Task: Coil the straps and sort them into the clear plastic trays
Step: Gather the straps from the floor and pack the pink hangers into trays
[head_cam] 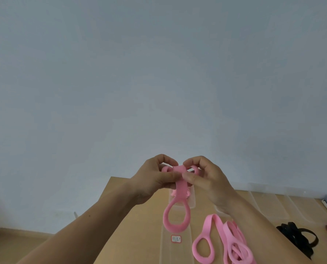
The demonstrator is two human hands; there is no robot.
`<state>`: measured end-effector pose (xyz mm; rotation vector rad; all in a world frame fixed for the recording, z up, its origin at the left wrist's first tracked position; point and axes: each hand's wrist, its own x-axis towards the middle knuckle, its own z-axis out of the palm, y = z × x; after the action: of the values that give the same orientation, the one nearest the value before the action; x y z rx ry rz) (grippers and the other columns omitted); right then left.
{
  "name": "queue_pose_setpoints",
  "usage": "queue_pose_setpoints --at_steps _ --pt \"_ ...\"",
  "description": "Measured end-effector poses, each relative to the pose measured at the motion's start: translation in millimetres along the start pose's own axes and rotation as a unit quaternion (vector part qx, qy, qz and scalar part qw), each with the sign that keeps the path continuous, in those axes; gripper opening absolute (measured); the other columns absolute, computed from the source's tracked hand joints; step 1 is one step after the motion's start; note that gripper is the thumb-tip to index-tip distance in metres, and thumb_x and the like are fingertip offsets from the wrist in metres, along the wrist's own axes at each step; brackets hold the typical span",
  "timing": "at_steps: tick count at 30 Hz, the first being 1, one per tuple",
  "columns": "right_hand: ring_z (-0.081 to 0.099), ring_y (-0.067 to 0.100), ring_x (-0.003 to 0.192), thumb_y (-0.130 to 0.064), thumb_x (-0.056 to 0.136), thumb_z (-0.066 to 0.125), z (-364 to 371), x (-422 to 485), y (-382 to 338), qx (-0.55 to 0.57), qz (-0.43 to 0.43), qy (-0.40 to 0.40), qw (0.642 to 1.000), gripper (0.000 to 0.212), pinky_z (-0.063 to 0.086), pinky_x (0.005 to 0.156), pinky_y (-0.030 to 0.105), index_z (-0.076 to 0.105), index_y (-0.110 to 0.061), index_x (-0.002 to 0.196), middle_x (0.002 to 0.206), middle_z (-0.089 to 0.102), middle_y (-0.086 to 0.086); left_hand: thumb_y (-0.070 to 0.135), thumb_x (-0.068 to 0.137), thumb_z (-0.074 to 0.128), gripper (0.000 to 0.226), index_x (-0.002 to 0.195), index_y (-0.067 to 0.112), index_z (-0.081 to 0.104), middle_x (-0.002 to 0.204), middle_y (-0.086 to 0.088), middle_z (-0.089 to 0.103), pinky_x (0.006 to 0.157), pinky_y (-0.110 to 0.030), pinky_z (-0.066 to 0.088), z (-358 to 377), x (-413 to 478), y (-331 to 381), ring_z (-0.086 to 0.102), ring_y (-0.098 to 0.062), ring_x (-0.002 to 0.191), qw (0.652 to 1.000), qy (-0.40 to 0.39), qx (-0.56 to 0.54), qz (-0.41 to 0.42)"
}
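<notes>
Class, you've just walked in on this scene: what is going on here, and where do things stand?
A person holds one pink strap above the wooden table. The left hand and the right hand both pinch its top, where it is folded over, and a loop hangs below. Loose pink straps and black straps lie on the table to the right, not yet coiled. Clear trays stand nearby.
</notes>
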<state>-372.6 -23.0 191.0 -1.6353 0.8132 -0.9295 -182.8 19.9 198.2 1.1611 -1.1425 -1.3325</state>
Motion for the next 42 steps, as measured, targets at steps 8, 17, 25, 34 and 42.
queue_pose_setpoints --at_steps 8,17,25,34,42 --pt "0.064 0.019 0.057 -0.028 0.094 0.064 6 7 3 -0.051 0.034 0.006 0.998 0.014 0.055 0.06 0.033 0.068 -0.015 0.092 0.072 0.071 0.012 0.012 0.077 0.084 0.037 0.109 0.008 0.065 0.109 -0.013 0.07 0.091 -0.047 0.057 -2 1 -7 0.069 -0.032 0.101 0.991 0.019 0.123 0.039" --pt "0.061 0.021 0.056 -0.022 0.087 0.073 7 6 10 -0.029 -0.01 0.028 0.999 0.01 0.054 0.057 0.027 0.069 -0.017 0.095 0.074 0.07 0.01 0.011 0.089 0.072 0.028 0.111 -0.001 0.061 0.101 -0.019 0.073 0.081 -0.039 0.06 -4 -3 -6 0.071 -0.031 0.088 0.994 -0.035 0.104 -0.019" --pt "0.069 0.025 0.071 -0.014 0.088 0.073 7 3 9 -0.008 -0.011 0.022 1.0 0.015 0.057 0.063 0.026 0.067 -0.019 0.101 0.087 0.073 0.0 0.009 0.075 0.075 0.043 0.112 -0.001 0.055 0.101 -0.026 0.072 0.08 -0.044 0.058 -2 -3 -5 0.07 -0.035 0.086 0.997 -0.044 0.046 -0.038" --pt "0.07 0.026 0.083 -0.019 0.071 0.077 5 -2 7 -0.002 -0.02 -0.018 1.0 0.028 0.06 0.075 0.037 0.067 -0.033 0.094 0.083 0.071 -0.002 0.032 0.086 0.067 0.028 0.1 0.008 0.073 0.104 -0.023 0.071 0.08 -0.041 0.058 0 -2 0 0.071 -0.034 0.095 0.994 -0.094 0.023 -0.053" --pt "0.071 0.03 0.084 -0.028 0.072 0.077 -1 1 9 0.05 0.064 -0.031 0.996 0.044 0.06 0.073 0.041 0.063 -0.022 0.114 0.108 0.068 0.006 0.005 0.083 0.077 0.036 0.113 -0.004 0.06 0.101 -0.023 0.07 0.069 -0.034 0.057 -3 -2 -3 0.072 -0.03 0.081 0.999 -0.03 -0.002 -0.015"
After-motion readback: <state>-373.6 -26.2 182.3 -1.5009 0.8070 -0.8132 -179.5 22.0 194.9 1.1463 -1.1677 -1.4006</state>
